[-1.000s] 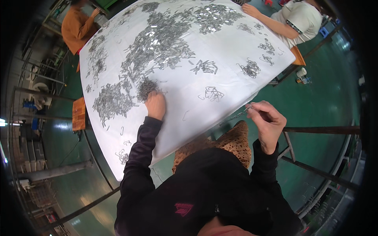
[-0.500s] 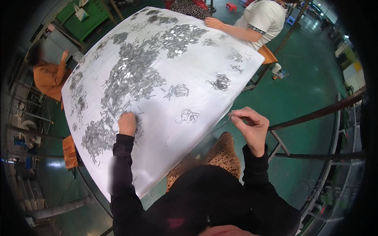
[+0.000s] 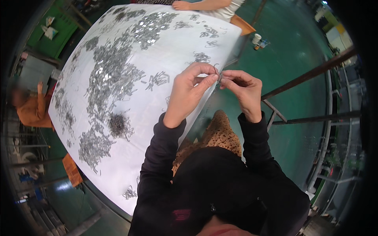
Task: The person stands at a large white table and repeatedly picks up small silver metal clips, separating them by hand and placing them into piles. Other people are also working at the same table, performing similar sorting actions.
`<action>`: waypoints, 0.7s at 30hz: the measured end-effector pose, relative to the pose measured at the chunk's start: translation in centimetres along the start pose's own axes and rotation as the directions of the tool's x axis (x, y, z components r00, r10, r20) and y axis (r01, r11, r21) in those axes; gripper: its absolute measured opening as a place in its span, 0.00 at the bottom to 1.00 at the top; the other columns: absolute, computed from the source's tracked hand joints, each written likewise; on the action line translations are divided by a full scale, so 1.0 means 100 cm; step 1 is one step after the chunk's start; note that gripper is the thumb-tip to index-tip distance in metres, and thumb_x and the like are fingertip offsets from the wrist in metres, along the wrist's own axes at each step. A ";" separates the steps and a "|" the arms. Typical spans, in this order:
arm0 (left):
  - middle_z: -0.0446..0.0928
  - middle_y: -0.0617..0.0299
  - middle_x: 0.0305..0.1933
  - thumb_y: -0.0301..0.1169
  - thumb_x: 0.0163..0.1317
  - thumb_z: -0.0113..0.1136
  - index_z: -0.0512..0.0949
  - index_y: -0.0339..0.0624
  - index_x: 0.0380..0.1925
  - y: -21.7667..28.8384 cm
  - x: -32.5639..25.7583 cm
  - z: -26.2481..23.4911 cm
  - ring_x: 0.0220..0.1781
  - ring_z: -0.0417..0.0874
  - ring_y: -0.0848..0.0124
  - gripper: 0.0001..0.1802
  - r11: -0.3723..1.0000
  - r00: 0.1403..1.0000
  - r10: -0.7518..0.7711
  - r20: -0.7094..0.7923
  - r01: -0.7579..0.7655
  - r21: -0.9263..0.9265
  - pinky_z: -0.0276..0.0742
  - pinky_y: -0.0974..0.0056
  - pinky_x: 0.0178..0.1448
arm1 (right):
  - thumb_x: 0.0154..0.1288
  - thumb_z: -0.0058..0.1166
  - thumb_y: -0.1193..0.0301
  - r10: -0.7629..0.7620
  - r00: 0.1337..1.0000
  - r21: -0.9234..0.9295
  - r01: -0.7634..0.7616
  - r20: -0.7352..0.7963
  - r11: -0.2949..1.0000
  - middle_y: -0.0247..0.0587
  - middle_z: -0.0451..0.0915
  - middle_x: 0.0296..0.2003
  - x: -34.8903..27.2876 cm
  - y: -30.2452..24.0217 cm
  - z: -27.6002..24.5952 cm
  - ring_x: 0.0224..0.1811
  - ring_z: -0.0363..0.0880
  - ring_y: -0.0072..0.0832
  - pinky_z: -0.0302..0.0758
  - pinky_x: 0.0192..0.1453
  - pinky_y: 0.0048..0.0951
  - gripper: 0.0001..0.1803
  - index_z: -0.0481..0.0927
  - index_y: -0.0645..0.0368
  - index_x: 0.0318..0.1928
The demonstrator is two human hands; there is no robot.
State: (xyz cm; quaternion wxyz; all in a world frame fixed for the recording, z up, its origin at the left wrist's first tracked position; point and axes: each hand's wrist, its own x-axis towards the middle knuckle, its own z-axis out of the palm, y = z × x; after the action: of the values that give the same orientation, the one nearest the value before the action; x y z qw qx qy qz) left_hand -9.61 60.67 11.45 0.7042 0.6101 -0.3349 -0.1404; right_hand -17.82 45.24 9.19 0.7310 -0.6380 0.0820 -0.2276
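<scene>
My left hand (image 3: 186, 94) is raised over the table's near right edge, thumb and forefinger pinching a thin bent wire hook (image 3: 215, 68). Tip to tip with it, my right hand (image 3: 247, 89) pinches the upper end of a thin metal chain (image 3: 215, 90), which hangs down between the hands. Fingertips hide where the hook and the chain meet, so I cannot tell whether they are joined. Left of my hands, a wide spread of small grey metal pieces (image 3: 106, 74) covers much of the white tabletop (image 3: 149, 118). A dark, dense heap of wire hooks (image 3: 118, 125) lies nearer to me.
Smaller clusters of wire hooks (image 3: 202, 57) lie along the right side of the table. A co-worker's hand (image 3: 181, 5) rests on the far edge; another person in an orange-brown top (image 3: 31, 111) sits at the left. A brown metal bar (image 3: 311, 72) slants at my right.
My left hand has left the pieces on the table and come right to meet my right hand, now with a wire hook in its fingers. The view has shifted too.
</scene>
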 end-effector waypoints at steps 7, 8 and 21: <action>0.77 0.56 0.42 0.22 0.62 0.58 0.78 0.33 0.36 0.009 0.023 0.029 0.45 0.78 0.68 0.05 0.942 0.995 0.102 0.006 -0.098 0.321 0.73 0.66 0.49 | 0.57 0.58 0.81 -0.194 0.981 -0.044 0.193 -0.011 0.980 0.37 0.84 0.32 -0.003 -0.016 -0.016 0.33 0.79 0.17 0.77 0.39 0.22 0.09 0.83 0.66 0.40; 0.77 0.57 0.42 0.21 0.62 0.57 0.77 0.33 0.36 0.016 0.026 0.035 0.45 0.78 0.69 0.04 0.936 0.992 0.125 0.027 -0.127 0.328 0.73 0.67 0.49 | 0.56 0.59 0.80 -0.332 0.943 -0.183 0.321 -0.032 0.929 0.38 0.84 0.32 0.001 -0.021 -0.017 0.34 0.81 0.18 0.77 0.41 0.22 0.09 0.83 0.66 0.39; 0.74 0.57 0.41 0.21 0.64 0.56 0.74 0.30 0.34 0.074 0.043 0.108 0.43 0.76 0.69 0.03 0.811 0.877 0.451 0.166 -0.480 0.334 0.72 0.66 0.50 | 0.56 0.60 0.81 -0.487 0.850 -0.173 0.458 -0.203 0.872 0.35 0.83 0.35 -0.021 -0.088 -0.058 0.37 0.80 0.17 0.77 0.42 0.21 0.11 0.83 0.66 0.41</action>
State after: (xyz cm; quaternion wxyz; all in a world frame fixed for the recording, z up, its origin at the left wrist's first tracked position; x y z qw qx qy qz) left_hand -14.96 51.46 20.16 0.5773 0.6235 -0.5215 0.0772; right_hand -24.09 40.28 16.41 0.5981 -0.6483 0.0233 -0.4705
